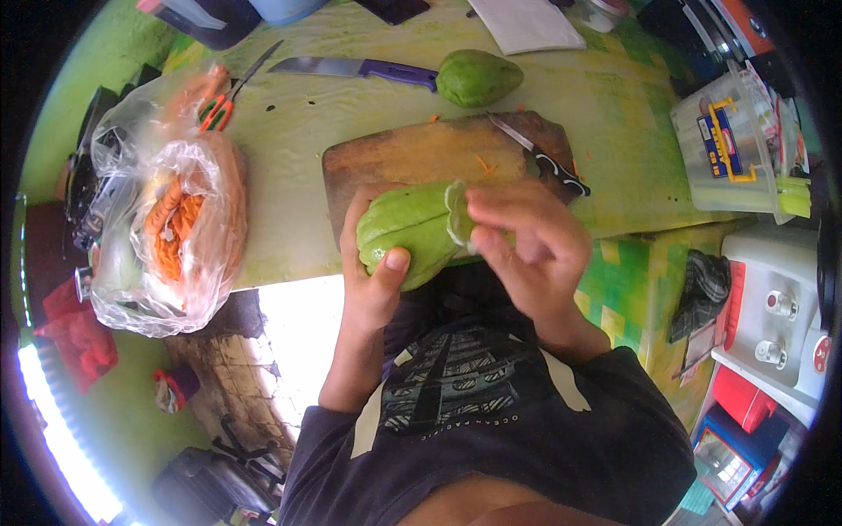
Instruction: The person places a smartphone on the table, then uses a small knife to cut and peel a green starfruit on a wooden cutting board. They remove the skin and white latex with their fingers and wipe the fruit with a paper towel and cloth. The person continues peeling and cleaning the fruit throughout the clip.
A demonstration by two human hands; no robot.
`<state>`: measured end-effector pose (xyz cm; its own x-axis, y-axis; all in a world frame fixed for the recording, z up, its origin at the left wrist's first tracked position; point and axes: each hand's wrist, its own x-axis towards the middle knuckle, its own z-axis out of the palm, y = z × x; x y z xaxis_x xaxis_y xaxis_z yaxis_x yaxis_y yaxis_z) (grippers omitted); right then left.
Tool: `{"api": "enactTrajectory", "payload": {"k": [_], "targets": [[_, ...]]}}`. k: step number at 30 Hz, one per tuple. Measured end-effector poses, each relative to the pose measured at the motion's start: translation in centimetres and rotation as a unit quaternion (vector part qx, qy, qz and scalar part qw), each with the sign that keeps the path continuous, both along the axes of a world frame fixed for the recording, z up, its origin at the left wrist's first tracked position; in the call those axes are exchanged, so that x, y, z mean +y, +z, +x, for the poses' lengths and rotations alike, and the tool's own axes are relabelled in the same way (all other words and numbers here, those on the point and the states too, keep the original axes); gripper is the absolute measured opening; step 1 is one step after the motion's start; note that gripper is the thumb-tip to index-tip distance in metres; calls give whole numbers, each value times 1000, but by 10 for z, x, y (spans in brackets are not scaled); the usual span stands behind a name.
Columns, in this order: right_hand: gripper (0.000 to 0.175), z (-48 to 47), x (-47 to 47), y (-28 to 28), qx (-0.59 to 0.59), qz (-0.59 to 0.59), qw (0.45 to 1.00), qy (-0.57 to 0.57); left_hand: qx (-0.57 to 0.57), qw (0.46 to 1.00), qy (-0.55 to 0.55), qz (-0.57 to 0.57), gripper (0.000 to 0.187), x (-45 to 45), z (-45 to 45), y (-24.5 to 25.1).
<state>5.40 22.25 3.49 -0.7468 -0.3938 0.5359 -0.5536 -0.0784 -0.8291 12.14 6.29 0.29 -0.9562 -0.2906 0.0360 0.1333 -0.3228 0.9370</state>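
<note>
A green chayote (411, 227) is held over the near edge of a wooden cutting board (408, 158). My left hand (371, 283) grips its left end, thumb on top. At its right end, where a pale cut rim or slice shows, are the fingertips of my right hand (533, 243); they are slightly blurred, and whether they grip that piece is unclear. A small knife with a black and white handle (559, 171) lies on the board's right part, beside orange shreds. Behind the board, a second chayote (479, 77) touches the purple handle of a larger knife (398, 72).
Left on the table lies a clear plastic bag (191, 243) holding shredded carrot, with orange-handled scissors (217, 112) behind it. A white cloth or paper (526, 26) lies at the back. A clear plastic bin (717, 144) stands at the right, a water dispenser (769, 315) below it.
</note>
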Motion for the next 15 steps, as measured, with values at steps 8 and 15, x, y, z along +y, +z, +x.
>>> {"api": "enactTrajectory", "payload": {"k": [8, 15], "targets": [[18, -4, -3, -2, 47, -33, 998, 6, 15, 999, -26, 32, 72, -2, 1, -5], [19, -11, -10, 1, 112, -35, 993, -3, -15, 996, -46, 78, 71, 2, 1, -3]]}}
